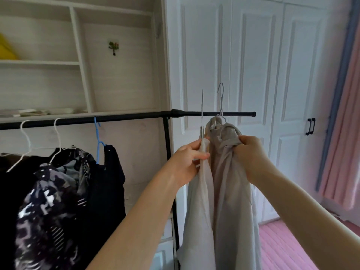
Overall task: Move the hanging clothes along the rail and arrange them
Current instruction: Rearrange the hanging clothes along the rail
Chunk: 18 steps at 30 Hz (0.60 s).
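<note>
I cannot tell whether the two grey hanger hooks (221,98) catch the black rail (124,117) or stand free in front of it; they rise above its right end. The bottoms of both beige garments (229,191) are cut off by the frame's lower edge. My left hand (190,160) pinches the near-left beige piece below its hanger neck, and my right hand (250,152) clenches a bunch of the right one's shoulder cloth. Left along the rail hang a black top on a blue hanger (97,141), a patterned dark garment (50,201) and white hangers (27,145). Behind stand white shelves (39,62), panelled wardrobe doors (253,55), a pink curtain (344,133) and pink floor.
</note>
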Each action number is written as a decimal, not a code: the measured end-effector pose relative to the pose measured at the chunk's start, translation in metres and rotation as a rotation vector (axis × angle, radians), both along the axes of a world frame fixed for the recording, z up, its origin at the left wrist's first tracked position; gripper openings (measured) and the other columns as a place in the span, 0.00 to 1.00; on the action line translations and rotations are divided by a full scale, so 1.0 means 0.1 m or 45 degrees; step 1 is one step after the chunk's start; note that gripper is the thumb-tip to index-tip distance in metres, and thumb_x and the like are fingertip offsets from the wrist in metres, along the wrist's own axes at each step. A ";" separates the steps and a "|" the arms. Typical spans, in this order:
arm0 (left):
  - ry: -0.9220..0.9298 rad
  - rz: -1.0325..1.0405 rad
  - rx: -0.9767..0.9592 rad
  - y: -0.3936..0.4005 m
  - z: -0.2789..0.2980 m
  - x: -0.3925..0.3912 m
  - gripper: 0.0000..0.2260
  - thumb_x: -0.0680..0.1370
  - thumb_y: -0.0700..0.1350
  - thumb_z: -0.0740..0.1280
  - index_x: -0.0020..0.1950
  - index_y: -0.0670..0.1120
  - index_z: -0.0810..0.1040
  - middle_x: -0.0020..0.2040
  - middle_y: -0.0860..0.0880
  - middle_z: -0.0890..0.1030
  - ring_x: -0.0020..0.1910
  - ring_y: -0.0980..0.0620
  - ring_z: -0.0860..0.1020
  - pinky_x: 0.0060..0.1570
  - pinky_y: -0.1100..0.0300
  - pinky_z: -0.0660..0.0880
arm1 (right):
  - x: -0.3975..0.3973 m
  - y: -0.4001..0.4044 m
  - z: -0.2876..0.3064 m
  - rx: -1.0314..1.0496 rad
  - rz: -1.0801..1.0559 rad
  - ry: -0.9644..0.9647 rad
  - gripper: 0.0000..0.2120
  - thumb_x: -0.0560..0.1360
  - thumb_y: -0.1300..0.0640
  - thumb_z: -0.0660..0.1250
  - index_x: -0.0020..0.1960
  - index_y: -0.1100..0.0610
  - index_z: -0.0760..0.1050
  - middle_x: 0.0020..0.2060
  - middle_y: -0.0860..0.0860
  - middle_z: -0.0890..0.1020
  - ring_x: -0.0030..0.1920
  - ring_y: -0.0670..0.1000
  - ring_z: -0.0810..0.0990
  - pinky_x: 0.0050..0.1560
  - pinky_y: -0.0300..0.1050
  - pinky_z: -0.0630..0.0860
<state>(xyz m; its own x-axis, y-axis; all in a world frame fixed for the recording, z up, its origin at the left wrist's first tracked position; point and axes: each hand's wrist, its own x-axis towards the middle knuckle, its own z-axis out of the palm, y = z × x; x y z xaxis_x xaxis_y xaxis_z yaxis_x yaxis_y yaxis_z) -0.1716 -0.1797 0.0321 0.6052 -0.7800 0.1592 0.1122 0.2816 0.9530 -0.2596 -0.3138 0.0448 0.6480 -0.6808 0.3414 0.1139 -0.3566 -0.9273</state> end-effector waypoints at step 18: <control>0.008 0.091 -0.059 1.89 -0.04 -0.56 0.17 0.75 0.29 0.61 0.60 0.42 0.79 0.48 0.44 0.81 0.45 0.49 0.78 0.47 0.60 0.77 | -0.22 1.59 -0.32 -0.014 0.110 0.184 0.13 0.73 0.69 0.52 0.45 0.69 0.76 0.37 0.58 0.75 0.38 0.55 0.75 0.39 0.48 0.70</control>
